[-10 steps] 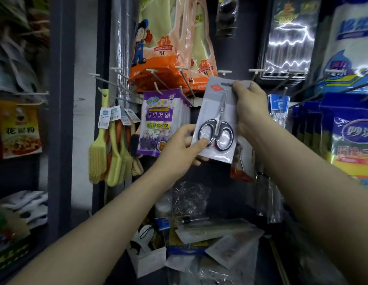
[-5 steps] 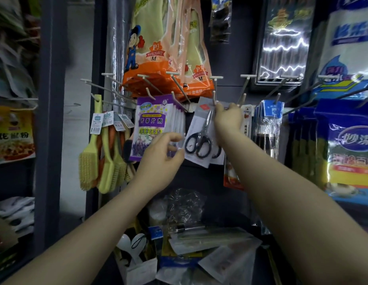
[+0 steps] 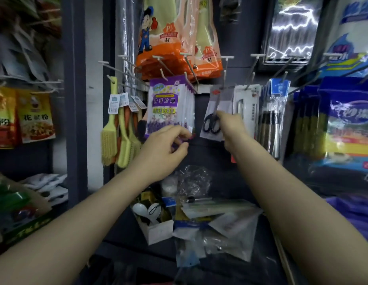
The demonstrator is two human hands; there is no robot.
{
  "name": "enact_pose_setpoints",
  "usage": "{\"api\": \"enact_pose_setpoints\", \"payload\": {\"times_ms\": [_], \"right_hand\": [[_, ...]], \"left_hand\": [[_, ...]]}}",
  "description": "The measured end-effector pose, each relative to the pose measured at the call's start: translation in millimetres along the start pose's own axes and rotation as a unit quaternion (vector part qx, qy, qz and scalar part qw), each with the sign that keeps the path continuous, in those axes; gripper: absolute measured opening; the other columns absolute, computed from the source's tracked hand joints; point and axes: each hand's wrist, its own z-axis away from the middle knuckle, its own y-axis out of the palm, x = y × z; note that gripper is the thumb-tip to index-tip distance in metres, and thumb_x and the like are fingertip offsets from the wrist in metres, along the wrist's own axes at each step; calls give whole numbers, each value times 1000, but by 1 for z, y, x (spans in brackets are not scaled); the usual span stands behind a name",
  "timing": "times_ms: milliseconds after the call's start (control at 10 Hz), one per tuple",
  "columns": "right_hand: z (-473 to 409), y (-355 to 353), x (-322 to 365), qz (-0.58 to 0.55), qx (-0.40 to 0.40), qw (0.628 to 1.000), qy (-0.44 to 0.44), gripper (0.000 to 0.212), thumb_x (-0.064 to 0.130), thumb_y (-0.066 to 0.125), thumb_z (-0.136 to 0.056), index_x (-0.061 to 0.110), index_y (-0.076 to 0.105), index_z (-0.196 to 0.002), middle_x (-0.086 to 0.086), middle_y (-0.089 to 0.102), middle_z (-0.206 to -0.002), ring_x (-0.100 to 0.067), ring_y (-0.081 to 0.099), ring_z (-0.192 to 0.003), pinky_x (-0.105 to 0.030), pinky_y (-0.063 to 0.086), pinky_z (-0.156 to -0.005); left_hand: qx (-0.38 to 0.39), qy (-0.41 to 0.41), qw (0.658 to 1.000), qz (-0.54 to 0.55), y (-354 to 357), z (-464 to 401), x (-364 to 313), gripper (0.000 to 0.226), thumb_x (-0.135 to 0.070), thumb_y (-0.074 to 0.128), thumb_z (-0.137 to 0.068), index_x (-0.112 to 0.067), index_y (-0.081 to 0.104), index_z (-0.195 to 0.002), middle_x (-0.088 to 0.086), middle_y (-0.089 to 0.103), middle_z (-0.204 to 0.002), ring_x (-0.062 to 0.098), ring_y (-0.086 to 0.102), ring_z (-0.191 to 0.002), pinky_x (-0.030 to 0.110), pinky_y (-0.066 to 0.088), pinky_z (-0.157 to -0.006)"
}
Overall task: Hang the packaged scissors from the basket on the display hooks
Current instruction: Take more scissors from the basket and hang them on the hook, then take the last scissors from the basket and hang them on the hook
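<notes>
Hung from a display hook [image 3: 224, 76] at the middle of the rack: the packaged scissors [image 3: 215, 115], black handles low on the card, between the purple sachets [image 3: 168, 105] on the left and a white carded item [image 3: 245, 109] on the right. Touched at the card's right edge near the handles by the right hand [image 3: 232, 126], fingers loosely curled and not clamped on it; raised just below the purple sachets, the left hand [image 3: 164, 145], fingers half curled, holding nothing. Further left hung yellow brushes [image 3: 115, 132], above them orange glove packs [image 3: 174, 42], and underneath lay a shelf heaped with mixed packets [image 3: 218, 221].
</notes>
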Motion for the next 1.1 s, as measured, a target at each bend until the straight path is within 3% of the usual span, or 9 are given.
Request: {"api": "enact_pose_setpoints", "payload": {"times_ms": [100, 200, 500, 600, 700, 800, 900, 1000, 1100], "right_hand": [[67, -17, -23, 2, 34, 999, -37, 34, 20, 54, -90, 13, 44, -122, 3, 50, -95, -12, 50, -81, -23, 40, -68], [137, -33, -53, -18, 114, 993, -23, 8, 13, 50, -93, 15, 57, -91, 1, 56, -82, -17, 55, -76, -28, 47, -72], [321, -66, -186, 67, 288, 921, 253, 18, 20, 48, -95, 19, 62, -85, 6, 70, -66, -7, 64, -58, -19, 50, -61], [372, -74, -251, 86, 292, 884, 355, 16, 22, 49, -95, 16, 62, -86, 2, 67, -75, -12, 61, -65, -23, 47, -66], [415, -85, -319, 140, 287, 844, 431, 20, 17, 49, -95, 16, 59, -79, -2, 63, -73, -14, 57, -62, -22, 47, -61], [460, -94, -396, 223, 299, 795, 478, 25, 12, 50, -94, 21, 54, -72, -8, 62, -78, -16, 53, -63, -41, 52, -75], [498, -100, -454, 282, 347, 747, 492, 25, 11, 50, -93, 25, 52, -72, -24, 63, -114, -22, 58, -85, -32, 47, -84], [528, -93, -521, 347, 423, 731, 408, 27, 14, 49, -93, 10, 57, -119, -19, 54, -133, -32, 51, -121, -37, 40, -103], [540, -76, -558, 335, 493, 728, 340, 38, 17, 46, -95, 11, 48, -132, -14, 49, -138, -31, 45, -127, -39, 36, -106]], "left_hand": [[20, 7, 999, 24, -6, 31, 2, 20, -10, 52, -86, -15, 61, -103, -3, 59, -98, 11, 57, -90, 9, 41, -72], [57, -6, 997, 60, -8, 74, 9, 21, -10, 52, -87, -16, 60, -105, -1, 62, -102, 7, 57, -90, 12, 44, -73], [191, -137, 952, 197, 33, 258, 45, 24, -5, 52, -87, -26, 60, -96, -9, 63, -92, -5, 60, -81, 13, 46, -73], [264, -218, 912, 228, 56, 341, 54, 25, -12, 51, -87, -35, 57, -93, -12, 62, -91, -5, 58, -84, 10, 44, -74], [363, -289, 862, 203, 79, 412, 58, 18, -15, 50, -90, -21, 59, -105, -5, 59, -96, 11, 58, -93, 14, 43, -74], [427, -347, 815, 180, 105, 474, 63, 22, -15, 50, -90, -16, 58, -111, -5, 57, -102, 12, 57, -101, 2, 41, -69], [451, -421, 774, 139, 130, 524, 67, 25, -12, 50, -90, -11, 58, -113, 5, 61, -117, 18, 56, -110, 16, 43, -83], [469, -465, 744, 101, 151, 554, 73, 26, -11, 49, -90, -10, 57, -115, 6, 59, -122, 18, 54, -113, 23, 41, -89], [460, -477, 744, 85, 165, 570, 80, 26, -12, 50, -90, -12, 56, -115, 5, 60, -121, 17, 54, -113, 26, 44, -94]]}}
